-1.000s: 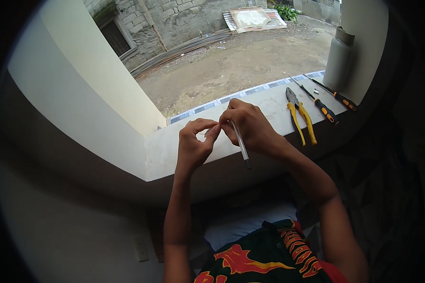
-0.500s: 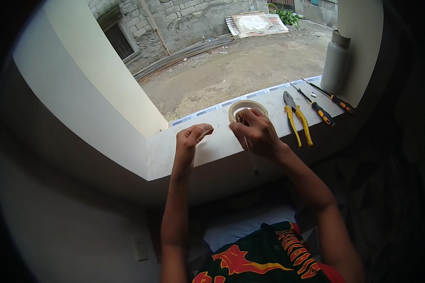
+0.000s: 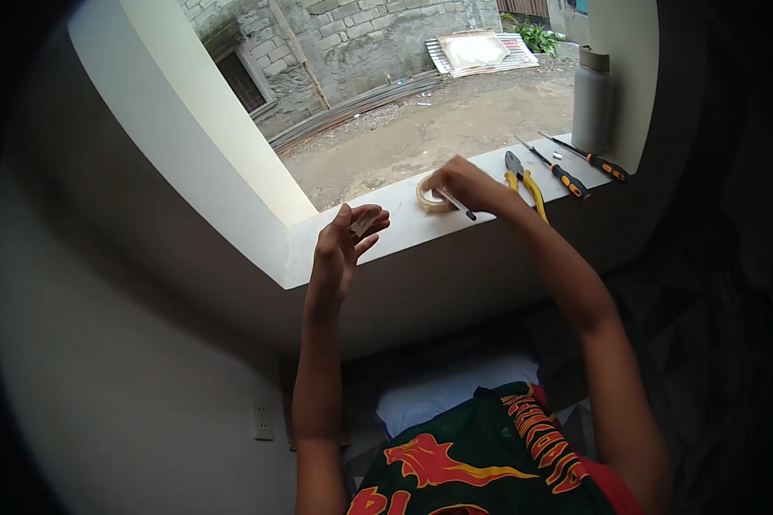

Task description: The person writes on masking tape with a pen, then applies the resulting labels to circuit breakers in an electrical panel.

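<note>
My left hand [image 3: 339, 249] is raised in front of the sill's left part, palm turned toward me and fingers loosely curled. A small translucent strip of tape [image 3: 366, 222] lies against its fingers near the thumb. My right hand [image 3: 472, 183] is closed around a pen [image 3: 457, 203], whose dark end points down and toward me. Under its fingertips, a roll of masking tape [image 3: 424, 203] lies on the white window sill [image 3: 395, 242]; the hand hides part of the roll. Right of that hand are pliers with yellow handles [image 3: 532, 190], partly covered by my forearm.
Two screwdrivers with black and orange handles [image 3: 569, 182] [image 3: 608, 166] lie farther right, with a small silvery piece [image 3: 557, 155] between them. A grey bottle [image 3: 592, 103] stands at the sill's right end. The window frame [image 3: 189, 137] rises on the left.
My left hand has turned and its fingers have loosened, showing the tape strip. My right hand has tilted the pen, swinging its dark end up and to the right. The view has shifted slightly.
</note>
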Action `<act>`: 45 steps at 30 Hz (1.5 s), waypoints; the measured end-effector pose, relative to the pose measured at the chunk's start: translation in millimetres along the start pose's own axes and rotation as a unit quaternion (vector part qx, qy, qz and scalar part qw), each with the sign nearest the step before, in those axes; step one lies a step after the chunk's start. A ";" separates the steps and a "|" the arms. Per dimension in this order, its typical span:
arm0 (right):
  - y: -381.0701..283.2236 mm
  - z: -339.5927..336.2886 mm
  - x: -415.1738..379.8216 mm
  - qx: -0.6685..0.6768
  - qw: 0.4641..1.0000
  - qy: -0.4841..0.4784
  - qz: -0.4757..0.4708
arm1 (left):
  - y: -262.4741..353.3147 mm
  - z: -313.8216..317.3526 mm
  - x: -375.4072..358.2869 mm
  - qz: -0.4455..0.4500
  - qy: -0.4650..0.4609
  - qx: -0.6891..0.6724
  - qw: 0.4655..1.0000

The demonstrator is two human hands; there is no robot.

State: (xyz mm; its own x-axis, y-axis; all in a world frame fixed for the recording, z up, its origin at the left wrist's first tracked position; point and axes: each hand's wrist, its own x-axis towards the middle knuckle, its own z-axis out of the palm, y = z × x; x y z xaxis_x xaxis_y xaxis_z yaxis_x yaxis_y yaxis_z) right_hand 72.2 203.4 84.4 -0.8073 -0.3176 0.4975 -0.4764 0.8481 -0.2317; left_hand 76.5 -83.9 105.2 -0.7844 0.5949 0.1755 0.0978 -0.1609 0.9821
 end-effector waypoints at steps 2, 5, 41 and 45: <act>21.3 2.8 10.4 -0.155 0.985 0.074 -0.030 | -0.9 3.3 -9.1 0.023 0.009 0.025 0.999; 20.4 3.4 31.1 -0.365 0.927 -0.075 0.037 | -1.8 7.8 -24.3 0.027 0.009 0.011 1.000; -176.8 -504.4 -168.6 0.266 0.816 0.312 0.407 | 296.1 414.7 36.9 -0.031 -0.248 -0.135 0.959; -146.2 -602.1 -263.8 0.190 0.775 0.429 0.424 | 311.8 580.3 54.8 0.015 -0.297 -0.099 0.950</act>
State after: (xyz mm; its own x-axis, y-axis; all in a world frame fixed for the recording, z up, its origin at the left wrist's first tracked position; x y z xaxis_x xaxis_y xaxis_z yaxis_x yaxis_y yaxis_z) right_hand 564.6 418.6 490.4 -0.4359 0.8225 0.3652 -0.1004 0.3589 -0.9280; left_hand 419.5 355.5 460.5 -0.2940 0.9175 0.2678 -0.0481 -0.2940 0.9546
